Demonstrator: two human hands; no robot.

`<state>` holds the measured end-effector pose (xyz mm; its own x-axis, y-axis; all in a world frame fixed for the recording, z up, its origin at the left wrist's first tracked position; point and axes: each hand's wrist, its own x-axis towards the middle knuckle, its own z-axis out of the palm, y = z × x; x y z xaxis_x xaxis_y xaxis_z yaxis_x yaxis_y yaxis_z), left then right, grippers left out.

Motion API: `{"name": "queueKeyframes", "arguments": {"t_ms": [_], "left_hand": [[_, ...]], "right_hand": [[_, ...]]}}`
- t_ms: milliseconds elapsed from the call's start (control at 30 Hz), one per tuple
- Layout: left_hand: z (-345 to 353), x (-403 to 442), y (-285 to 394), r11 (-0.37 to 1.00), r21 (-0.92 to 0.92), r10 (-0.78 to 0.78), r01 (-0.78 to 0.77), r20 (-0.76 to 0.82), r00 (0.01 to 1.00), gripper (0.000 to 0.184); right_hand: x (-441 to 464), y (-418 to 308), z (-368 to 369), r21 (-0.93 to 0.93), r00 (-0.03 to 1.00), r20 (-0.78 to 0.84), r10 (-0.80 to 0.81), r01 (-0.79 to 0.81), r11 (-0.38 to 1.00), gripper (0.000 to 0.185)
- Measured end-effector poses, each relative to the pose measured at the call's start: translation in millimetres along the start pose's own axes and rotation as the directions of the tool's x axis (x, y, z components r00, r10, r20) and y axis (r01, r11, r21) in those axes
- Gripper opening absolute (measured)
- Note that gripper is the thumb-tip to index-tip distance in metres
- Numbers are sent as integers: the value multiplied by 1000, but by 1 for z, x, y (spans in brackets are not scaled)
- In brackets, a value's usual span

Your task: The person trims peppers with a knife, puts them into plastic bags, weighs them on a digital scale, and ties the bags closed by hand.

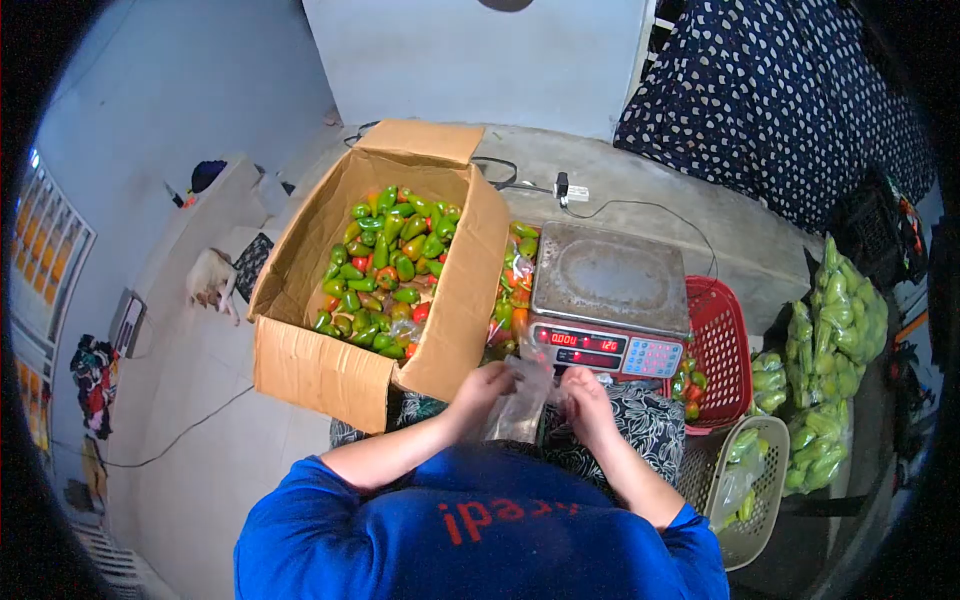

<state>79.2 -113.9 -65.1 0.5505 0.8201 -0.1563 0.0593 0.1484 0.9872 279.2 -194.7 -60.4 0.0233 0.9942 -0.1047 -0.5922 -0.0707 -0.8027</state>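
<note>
Both my hands are raised over my lap, just in front of a digital scale with a bare metal plate and lit red digits. A clear plastic bag hangs between them. My left hand pinches the bag's left side, close to the cardboard box. My right hand has its fingers closed on the bag's right edge, below the scale's display. The open cardboard box holds many green and some red peppers. More peppers in plastic lie between box and scale.
A red basket with a few peppers stands right of the scale. Beyond it are a beige basket and bags of green vegetables. A cable runs behind the scale. A dog lies at the far left.
</note>
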Motion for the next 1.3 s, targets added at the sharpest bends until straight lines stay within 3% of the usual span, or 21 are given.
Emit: {"name": "queueKeyframes", "arguments": {"t_ms": [100, 133, 233, 333, 367, 433, 533, 600, 633, 733, 767, 867, 933, 1000, 1033, 1067, 1133, 1167, 1200, 1267, 1300], "left_hand": [[-6, 2, 8, 995, -74, -68, 64, -56, 996, 22], [-6, 1, 12, 995, -66, -79, 74, -66, 995, 22], [-3, -3, 17, 638, -715, -218, 286, 189, 958, 24], [-2, -7, 30, 664, -691, -232, 286, 173, 957, 29], [-3, -4, 26, 738, -580, -265, 344, 220, 939, 31], [-4, 1, 17, 841, -323, -347, 434, 295, 891, 35], [6, -7, 11, 982, 187, -13, -38, 265, 964, 31], [2, 0, 14, 972, 201, -153, 123, 145, 978, 29], [1, 3, 13, 959, 199, -223, 203, 83, 971, 29], [-6, 10, 2, 995, -79, -58, 55, -41, 997, 21], [-5, 8, -1, 965, -232, -128, 120, -17, 992, 23], [4, -12, 37, 847, -425, -252, 320, 209, 945, 26], [8, -20, 36, 886, -382, -116, 264, 369, 922, 26], [2, -10, 30, 984, 96, 98, -149, 403, 910, 31], [-1, -7, 29, 849, 359, 240, -388, 393, 888, 32], [-2, -4, 28, 589, 586, 360, -556, 426, 830, 33], [-2, -1, 36, 590, 687, 304, -425, 298, 905, 47], [0, -3, 57, 571, 749, 222, -337, 254, 941, 50], [-3, -2, 74, 544, 802, 138, -248, 206, 969, 53], [-18, 4, 91, 472, 809, 207, -351, 285, 936, 63], [-27, 2, 112, 488, 771, 231, -408, 337, 913, 64]], "right_hand": [[-2, -11, 7, 129, 936, -327, 132, -94, 987, 7], [-2, -11, 8, 13, 954, -260, 146, -148, 989, 9], [-4, -8, 6, -293, 967, -1, 255, -244, 924, 18], [-7, -5, 14, -693, 958, 95, 270, -131, 709, 20], [-6, -3, 10, -708, 969, 77, 236, -113, 697, 19], [1, 1, -5, -398, 982, -84, 166, -186, 898, 17], [0, -5, 4, 31, 975, -166, 148, -145, 989, 18], [-1, -7, 16, 169, 977, -170, 125, -96, 981, 17], [-4, -9, 14, 121, 979, -58, 193, -185, 975, 12], [-3, -10, 34, -212, 894, -168, 416, -445, 870, 10], [-4, 9, 8, -494, 933, -38, 357, -329, 805, 21], [8, 36, -34, -819, 978, -21, -209, 103, 564, 19], [3, -8, -2, -600, 946, -317, -62, -149, 786, 19], [0, -16, 13, -620, 925, -346, -160, -97, 778, 29], [3, -18, 23, -898, 879, -56, -474, 164, 409, 39], [-5, -31, 33, -942, 860, 104, -500, 246, 227, 46], [-13, -42, 54, -950, 872, 288, -397, 313, -1, 38], [-17, -41, 62, -946, 918, 255, -303, 302, 120, 34], [-15, -41, 66, -924, 886, 349, -305, 380, 48, 29], [-7, -53, 72, -906, 859, 414, -301, 422, -39, 28], [-3, -66, 83, -936, 923, 294, -247, 331, 121, 31]]}}
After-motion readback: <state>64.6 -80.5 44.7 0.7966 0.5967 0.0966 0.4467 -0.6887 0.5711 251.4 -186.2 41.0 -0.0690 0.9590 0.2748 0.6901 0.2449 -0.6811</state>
